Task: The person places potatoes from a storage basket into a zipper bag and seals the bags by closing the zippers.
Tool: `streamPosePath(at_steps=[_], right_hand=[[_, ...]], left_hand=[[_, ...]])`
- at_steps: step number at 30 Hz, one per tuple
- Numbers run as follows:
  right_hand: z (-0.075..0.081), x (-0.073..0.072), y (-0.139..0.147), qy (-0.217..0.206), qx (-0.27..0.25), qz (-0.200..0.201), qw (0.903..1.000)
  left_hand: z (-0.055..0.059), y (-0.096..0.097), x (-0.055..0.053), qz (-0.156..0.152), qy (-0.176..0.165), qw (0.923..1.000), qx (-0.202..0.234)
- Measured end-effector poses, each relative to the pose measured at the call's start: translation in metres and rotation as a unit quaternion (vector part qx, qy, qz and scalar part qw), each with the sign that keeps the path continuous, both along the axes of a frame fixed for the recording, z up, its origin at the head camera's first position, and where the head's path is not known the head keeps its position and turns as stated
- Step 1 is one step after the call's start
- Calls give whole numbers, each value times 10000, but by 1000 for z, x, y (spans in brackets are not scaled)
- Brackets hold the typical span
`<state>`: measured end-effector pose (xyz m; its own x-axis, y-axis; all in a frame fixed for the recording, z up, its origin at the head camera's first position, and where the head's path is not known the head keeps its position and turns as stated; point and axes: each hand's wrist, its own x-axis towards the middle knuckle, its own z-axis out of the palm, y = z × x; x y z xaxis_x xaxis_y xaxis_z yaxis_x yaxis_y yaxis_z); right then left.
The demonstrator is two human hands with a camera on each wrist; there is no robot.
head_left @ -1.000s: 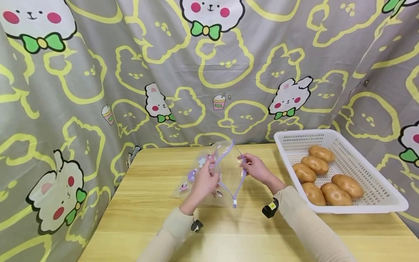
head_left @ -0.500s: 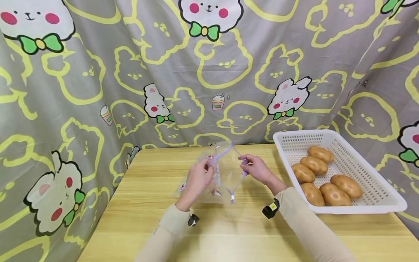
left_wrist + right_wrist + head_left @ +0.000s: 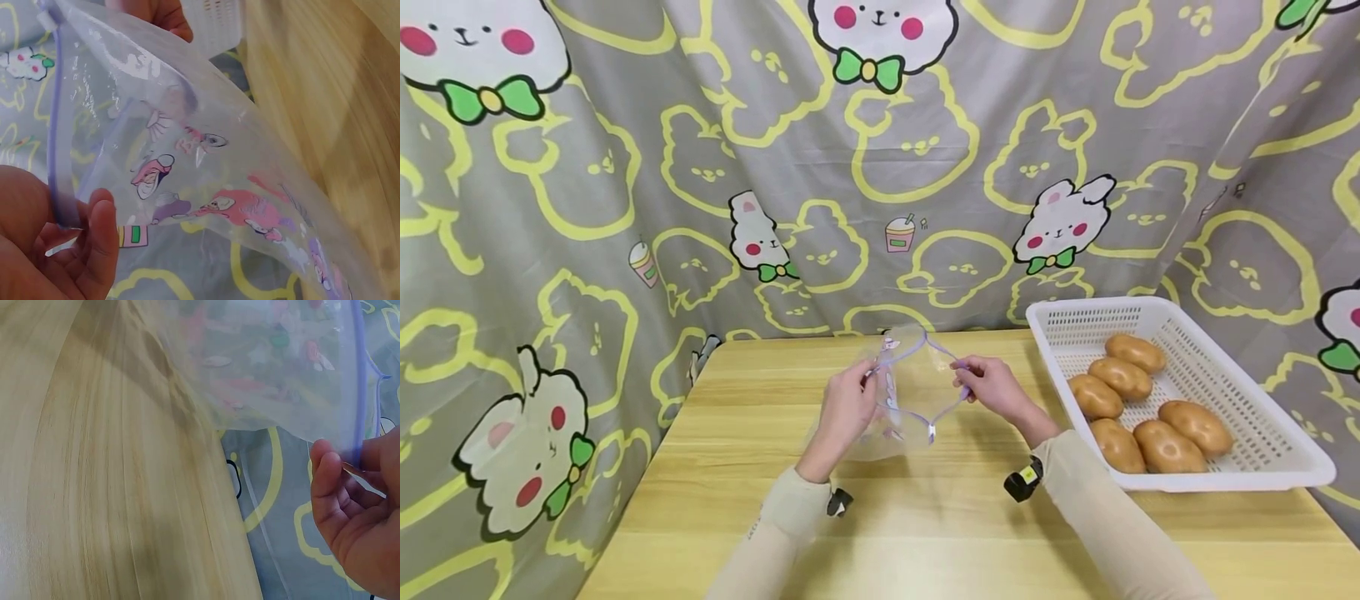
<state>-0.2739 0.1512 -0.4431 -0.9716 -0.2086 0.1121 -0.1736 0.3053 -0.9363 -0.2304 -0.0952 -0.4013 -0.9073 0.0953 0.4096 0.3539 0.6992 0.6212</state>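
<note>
Between both hands a clear zip bag (image 3: 917, 383) with purple edging is spread at its mouth. My left hand (image 3: 847, 408) pinches the left side of the purple rim; in the left wrist view the thumb and fingers of that left hand (image 3: 69, 244) hold the strip. On the opposite side my right hand (image 3: 996, 390) pinches the other rim, as the right hand (image 3: 359, 494) also does in the right wrist view. Pink and purple cartoon prints mark the bag's film (image 3: 244, 206). A white zip slider (image 3: 932, 431) sits at the mouth's near corner.
To the right stands a white perforated basket (image 3: 1262, 400) with several brown potatoes (image 3: 1168, 446). The wooden table (image 3: 715, 500) ends at a grey patterned curtain (image 3: 820, 150) behind it. A black wrist camera (image 3: 1022, 482) shows on the right sleeve.
My left hand has shifted left and regripped along the rim, and the bag's mouth has spread wider. The right hand has stayed almost in place, and the near corner with the slider has risen slightly.
</note>
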Motion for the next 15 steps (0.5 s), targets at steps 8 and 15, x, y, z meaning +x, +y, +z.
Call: streamPosePath(at_steps=[8, 15], right_hand=[[1, 1, 1, 73, -45, -321, 9994], [2, -4, -1, 166, 170, -347, 9991]], left_hand=[[0, -7, 1, 151, 175, 9997, 5], [5, -14, 4, 297, 178, 9993, -110]])
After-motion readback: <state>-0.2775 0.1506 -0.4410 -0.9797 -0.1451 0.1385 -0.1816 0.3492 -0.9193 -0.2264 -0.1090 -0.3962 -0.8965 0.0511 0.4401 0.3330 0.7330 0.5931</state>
